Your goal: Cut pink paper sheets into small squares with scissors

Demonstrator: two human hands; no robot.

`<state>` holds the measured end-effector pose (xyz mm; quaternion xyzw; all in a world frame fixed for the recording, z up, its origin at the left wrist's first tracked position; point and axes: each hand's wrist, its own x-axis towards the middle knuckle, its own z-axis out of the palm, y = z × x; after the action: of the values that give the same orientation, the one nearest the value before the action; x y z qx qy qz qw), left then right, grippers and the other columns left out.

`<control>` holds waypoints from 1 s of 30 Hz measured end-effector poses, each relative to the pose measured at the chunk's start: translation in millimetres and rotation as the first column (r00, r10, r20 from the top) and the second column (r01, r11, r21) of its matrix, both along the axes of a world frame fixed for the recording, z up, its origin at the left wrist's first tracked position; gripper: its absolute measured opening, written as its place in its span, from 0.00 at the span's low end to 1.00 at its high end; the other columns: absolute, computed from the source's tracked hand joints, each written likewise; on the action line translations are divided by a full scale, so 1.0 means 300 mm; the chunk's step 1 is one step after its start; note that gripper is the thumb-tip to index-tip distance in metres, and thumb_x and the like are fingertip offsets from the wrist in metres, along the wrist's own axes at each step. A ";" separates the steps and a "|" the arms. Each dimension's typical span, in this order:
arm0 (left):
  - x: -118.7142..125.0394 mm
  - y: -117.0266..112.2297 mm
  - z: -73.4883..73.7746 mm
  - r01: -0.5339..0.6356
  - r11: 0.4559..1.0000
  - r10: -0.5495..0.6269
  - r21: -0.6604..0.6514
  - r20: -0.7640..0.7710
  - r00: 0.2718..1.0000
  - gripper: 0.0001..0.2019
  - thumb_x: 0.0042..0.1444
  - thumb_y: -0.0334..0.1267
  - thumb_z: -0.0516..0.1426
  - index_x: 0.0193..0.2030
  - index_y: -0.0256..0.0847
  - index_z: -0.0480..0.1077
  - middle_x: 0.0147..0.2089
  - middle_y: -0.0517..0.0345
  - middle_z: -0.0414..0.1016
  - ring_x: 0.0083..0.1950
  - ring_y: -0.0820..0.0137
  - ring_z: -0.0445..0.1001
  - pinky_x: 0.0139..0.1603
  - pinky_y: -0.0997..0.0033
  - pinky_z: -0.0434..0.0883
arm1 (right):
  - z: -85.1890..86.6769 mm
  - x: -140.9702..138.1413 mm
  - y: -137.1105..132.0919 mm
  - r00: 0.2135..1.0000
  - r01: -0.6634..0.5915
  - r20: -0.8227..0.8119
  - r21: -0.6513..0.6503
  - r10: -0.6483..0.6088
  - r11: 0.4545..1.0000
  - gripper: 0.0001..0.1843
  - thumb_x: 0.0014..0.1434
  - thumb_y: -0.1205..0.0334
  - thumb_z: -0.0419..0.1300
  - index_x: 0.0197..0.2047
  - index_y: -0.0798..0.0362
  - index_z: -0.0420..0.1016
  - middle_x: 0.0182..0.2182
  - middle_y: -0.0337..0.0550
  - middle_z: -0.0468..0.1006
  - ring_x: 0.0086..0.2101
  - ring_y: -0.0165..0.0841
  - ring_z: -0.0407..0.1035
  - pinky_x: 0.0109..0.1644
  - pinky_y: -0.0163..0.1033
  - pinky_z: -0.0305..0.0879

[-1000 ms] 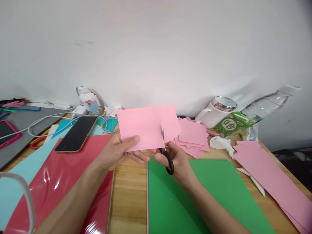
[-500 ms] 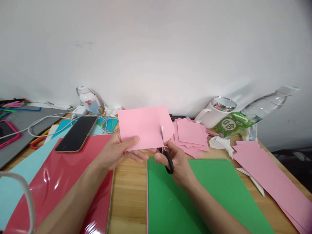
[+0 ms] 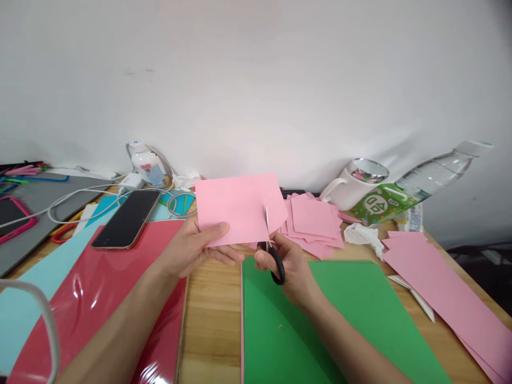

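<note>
Between thumb and fingers, my left hand (image 3: pixel 204 242) pinches the lower left part of a pink sheet of paper (image 3: pixel 236 208), held up above the table. My right hand (image 3: pixel 290 264) grips black-handled scissors (image 3: pixel 277 265) by the loops. The blades point away from me and sit at the sheet's lower edge near its right end, one blade showing over the paper. A cut runs up from that edge, and the right strip stands slightly apart. Behind the right hand lies a pile of pink paper squares (image 3: pixel 314 218).
Green card (image 3: pixel 340 320) lies below my right arm, red wrapped sheets (image 3: pixel 156 325) below my left. A phone (image 3: pixel 127 220), white bottle (image 3: pixel 149 164), mug (image 3: pixel 352 186), tilted clear bottle (image 3: pixel 438 169), crumpled tissue (image 3: pixel 363 237) and long pink strips (image 3: pixel 444 293) surround them.
Almost nothing differs. The view has shifted very slightly; both hands, the paper and the scissors keep nearly the same positions.
</note>
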<state>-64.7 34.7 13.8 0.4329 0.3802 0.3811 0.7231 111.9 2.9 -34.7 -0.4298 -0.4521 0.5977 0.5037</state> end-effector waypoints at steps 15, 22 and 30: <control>0.000 0.000 0.004 0.014 1.000 -0.014 0.006 0.004 1.000 0.12 0.48 0.36 0.61 0.38 0.31 0.68 0.21 0.49 0.78 0.20 0.65 0.76 0.20 0.73 0.74 | 0.001 -0.002 0.001 0.999 -0.026 -0.024 0.009 0.027 1.000 0.19 0.43 0.52 0.67 0.29 0.55 0.64 0.17 0.31 0.65 0.18 0.23 0.59 0.23 0.31 0.55; 0.002 0.003 0.001 -0.017 0.992 0.020 0.128 -0.024 1.000 0.09 0.50 0.37 0.59 0.34 0.32 0.73 0.23 0.51 0.79 0.24 0.63 0.78 0.25 0.68 0.76 | 0.024 0.033 0.002 0.954 -0.289 -0.087 -0.003 0.288 0.957 0.19 0.44 0.56 0.67 0.37 0.55 0.67 0.26 0.36 0.71 0.28 0.27 0.67 0.33 0.33 0.61; -0.023 0.007 0.014 -0.080 0.966 0.072 0.244 0.039 0.997 0.09 0.50 0.39 0.59 0.28 0.34 0.75 0.22 0.51 0.78 0.25 0.63 0.77 0.26 0.68 0.75 | 0.045 0.161 0.035 0.771 -0.634 -0.059 0.020 0.634 0.773 0.15 0.44 0.67 0.68 0.32 0.56 0.65 0.30 0.45 0.79 0.33 0.34 0.74 0.35 0.38 0.69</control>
<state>-71.7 36.9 18.0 0.4986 0.3358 0.4590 0.6542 160.3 13.5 -21.1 -0.2339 -0.5542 0.7458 0.2864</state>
